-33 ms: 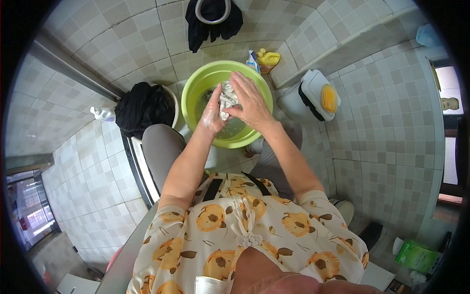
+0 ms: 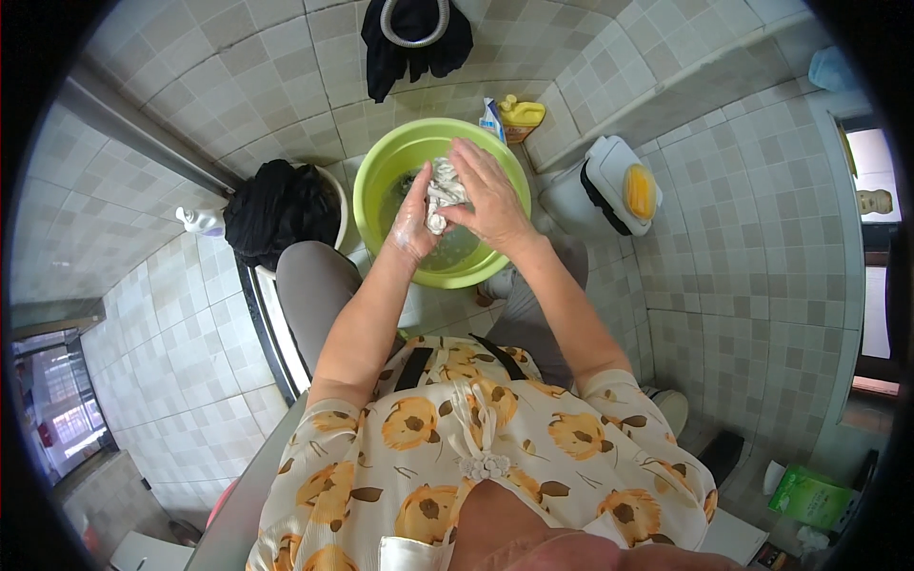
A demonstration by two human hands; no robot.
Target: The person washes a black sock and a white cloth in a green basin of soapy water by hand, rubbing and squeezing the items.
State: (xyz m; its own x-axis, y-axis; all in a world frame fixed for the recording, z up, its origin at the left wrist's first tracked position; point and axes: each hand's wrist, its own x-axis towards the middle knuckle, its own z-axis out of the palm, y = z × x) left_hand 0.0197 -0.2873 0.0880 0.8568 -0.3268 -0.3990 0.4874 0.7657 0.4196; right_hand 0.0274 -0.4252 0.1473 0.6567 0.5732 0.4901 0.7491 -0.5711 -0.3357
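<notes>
Both hands meet over a round lime-green plastic basin [image 2: 381, 181] that stands on the grey tiled floor [image 2: 190, 314] with soapy water in it. The left hand [image 2: 416, 217] and the right hand [image 2: 490, 197] are closed together around a wet, bunched white cloth [image 2: 442, 193], held just above the water near the basin's centre. At ten o'clock from the basin sits a heap of black fabric [image 2: 276, 209]; at one o'clock, a yellow plastic bottle [image 2: 522, 113]; at three o'clock, a white box with a yellow oval lid [image 2: 619, 186].
</notes>
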